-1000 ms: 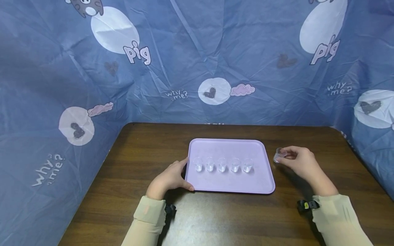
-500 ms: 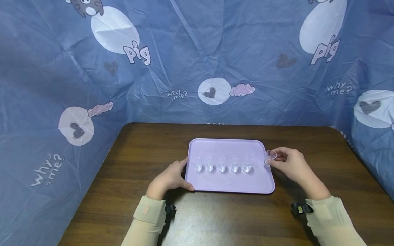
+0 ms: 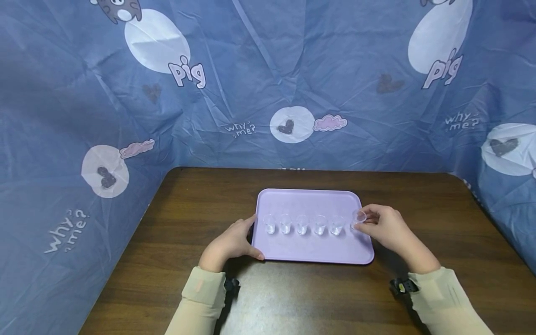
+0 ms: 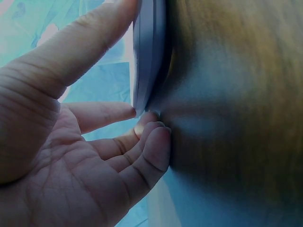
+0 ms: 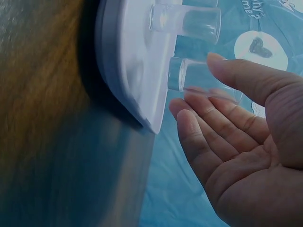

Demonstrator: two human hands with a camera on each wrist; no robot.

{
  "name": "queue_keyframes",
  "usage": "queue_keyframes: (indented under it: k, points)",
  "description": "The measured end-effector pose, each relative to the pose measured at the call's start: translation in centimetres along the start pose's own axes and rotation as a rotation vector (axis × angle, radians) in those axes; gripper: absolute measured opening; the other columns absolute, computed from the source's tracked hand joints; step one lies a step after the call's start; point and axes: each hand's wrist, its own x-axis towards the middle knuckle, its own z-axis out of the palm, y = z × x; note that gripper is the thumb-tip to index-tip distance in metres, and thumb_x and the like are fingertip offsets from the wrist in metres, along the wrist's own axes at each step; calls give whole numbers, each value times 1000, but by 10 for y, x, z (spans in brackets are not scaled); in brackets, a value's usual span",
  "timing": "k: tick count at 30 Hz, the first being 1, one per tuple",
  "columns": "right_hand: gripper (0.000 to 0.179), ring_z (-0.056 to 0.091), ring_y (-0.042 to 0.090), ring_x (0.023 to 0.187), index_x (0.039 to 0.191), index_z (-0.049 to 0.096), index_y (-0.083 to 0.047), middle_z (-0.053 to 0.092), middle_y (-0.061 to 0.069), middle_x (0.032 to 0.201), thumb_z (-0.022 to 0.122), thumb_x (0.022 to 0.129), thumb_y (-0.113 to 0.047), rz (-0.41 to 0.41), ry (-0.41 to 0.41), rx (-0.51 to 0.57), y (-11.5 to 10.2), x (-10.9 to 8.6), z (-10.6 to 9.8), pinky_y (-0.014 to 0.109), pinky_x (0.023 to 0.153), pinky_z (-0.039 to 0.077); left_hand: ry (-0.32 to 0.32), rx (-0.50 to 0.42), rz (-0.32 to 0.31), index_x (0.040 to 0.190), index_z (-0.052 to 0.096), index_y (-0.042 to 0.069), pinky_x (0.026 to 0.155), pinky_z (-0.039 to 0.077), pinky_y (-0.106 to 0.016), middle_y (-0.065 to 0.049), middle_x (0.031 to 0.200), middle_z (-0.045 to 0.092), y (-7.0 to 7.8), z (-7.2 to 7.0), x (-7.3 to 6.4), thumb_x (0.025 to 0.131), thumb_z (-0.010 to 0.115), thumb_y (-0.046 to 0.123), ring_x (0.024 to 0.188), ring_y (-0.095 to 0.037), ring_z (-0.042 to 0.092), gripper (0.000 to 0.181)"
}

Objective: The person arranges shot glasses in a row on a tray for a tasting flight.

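Note:
My right hand (image 3: 383,225) pinches a small clear shot glass (image 3: 358,217) between thumb and fingers, over the right part of the lilac tray (image 3: 310,251). In the right wrist view the thumb lies along one side of this upright shot glass (image 5: 194,74), with the fingertips on the other and its base close to the tray. Several matching shot glasses (image 3: 302,224) stand in a row across the tray, left of the held one. At the tray's left side, my left hand (image 3: 232,242) rests its fingers on the edge, thumb near the front corner.
The tray lies on a dark brown wooden table (image 3: 318,302). Behind and beside the table hangs a blue printed sheet (image 3: 251,83). A wrist device (image 3: 404,285) sits at the right sleeve cuff.
My right hand has carried the shot glass leftward from beside the tray, across its right rim, to the end of the row. My left hand has stayed in place.

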Motion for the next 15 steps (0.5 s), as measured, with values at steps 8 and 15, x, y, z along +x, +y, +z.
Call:
queue_keyframes:
  k: [8,15]
  points:
    - [24,69,23,86,100,71,0,70,7,92,85,82,-10,18,-30,-4,2,0,7,29,66,56,0,6,-9,157,37,4,102,42,-50,-22,132,57,0,0,0,60,101,28,118,-32,52,118]
    - [27,68,26,89,104,70,2,70,9,95,83,83,-9,44,-60,9,2,-1,10,31,69,56,-1,1,-18,157,37,3,102,42,-50,-22,133,56,1,0,-1,61,101,28,118,-32,52,118]
